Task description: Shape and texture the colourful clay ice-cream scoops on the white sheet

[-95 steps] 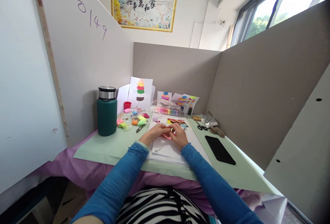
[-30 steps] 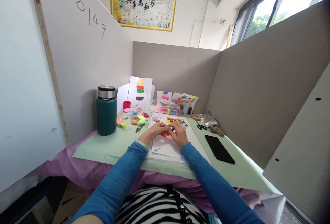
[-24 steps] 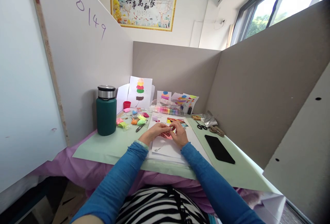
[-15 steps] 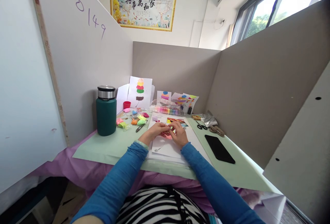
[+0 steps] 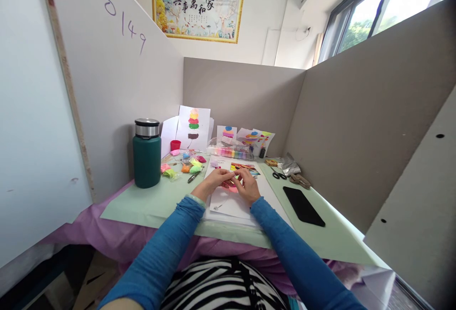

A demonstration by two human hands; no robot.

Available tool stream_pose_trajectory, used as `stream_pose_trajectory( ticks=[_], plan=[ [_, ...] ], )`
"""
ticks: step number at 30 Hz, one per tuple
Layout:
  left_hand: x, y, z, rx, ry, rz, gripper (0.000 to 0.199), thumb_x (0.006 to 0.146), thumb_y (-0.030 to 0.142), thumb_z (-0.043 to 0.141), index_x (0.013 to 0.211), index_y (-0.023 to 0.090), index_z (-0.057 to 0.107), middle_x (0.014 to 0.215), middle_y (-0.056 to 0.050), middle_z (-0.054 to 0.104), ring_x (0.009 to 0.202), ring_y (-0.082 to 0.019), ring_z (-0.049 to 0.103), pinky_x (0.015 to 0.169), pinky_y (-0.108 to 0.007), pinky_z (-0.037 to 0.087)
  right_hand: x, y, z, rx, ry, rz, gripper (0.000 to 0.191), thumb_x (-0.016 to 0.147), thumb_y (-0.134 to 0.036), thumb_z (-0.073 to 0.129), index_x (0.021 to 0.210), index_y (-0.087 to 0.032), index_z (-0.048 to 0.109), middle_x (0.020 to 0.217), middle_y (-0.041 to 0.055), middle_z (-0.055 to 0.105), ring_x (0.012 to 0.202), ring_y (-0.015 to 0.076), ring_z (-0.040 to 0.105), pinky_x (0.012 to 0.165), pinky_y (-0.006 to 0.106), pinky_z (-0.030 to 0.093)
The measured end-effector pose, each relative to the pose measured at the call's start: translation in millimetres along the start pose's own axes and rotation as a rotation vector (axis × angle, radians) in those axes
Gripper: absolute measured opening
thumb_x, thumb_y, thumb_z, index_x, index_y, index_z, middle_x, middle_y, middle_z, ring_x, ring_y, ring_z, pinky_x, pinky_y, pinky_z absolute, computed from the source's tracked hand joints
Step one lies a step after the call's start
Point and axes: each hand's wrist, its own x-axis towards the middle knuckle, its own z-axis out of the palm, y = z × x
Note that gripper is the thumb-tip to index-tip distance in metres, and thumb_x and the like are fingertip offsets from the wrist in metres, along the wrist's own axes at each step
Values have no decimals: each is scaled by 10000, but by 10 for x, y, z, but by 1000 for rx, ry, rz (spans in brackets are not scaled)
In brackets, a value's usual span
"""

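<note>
A partly hidden pink patch (image 5: 233,189) shows against a white sheet (image 5: 231,206) lying flat.

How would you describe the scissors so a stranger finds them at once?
On the pale green table, find the right hand. To its right, past the white paper, lies a flat black slab. The scissors lie beyond it, told from their neighbours by two dark ring handles.

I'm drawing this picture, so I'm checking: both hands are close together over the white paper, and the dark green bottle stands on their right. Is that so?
Not quite: the head view shows the dark green bottle standing on the left, not right. The left hand and right hand are close together over the white paper.
</note>
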Motion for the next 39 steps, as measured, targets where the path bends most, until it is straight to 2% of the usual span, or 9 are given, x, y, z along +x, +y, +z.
stream_pose_trajectory(
  ticks=[7,21,28,39],
  plan=[
    [-4,10,1,-12,25,-16,439,635,497,789,785,110,645,663,-42,647,605,-125,603,625,-264,474,-11,26,11,-7,13,6,166,915,-360,512,910,-201,559,892,54,584,649,141,536,645,301,473],
    [66,-76,-45,-10,-86,-14,534,637,586,750,828,93,677,726,-71,661,658,-151,630,680,-303,498,7,15,-9,14,22,-18,159,919,-304,511,886,-197,623,880,62,605,690,151,549,654,295,476],
    [25,-34,-23,5,-85,10,535,646,577,749,847,87,675,763,-87,670,672,-147,630,678,-289,491,15,-9,-16,20,35,-28,149,915,-290,514,867,-198,621,861,60,606,680,151,543,647,293,475],
    [9,-17,-9,-10,-35,26,479,616,519,792,803,96,666,674,-47,641,628,-137,616,645,-279,488,4,30,5,23,14,-12,134,907,-301,526,898,-195,608,884,58,598,651,137,531,644,289,476]
  ],
)
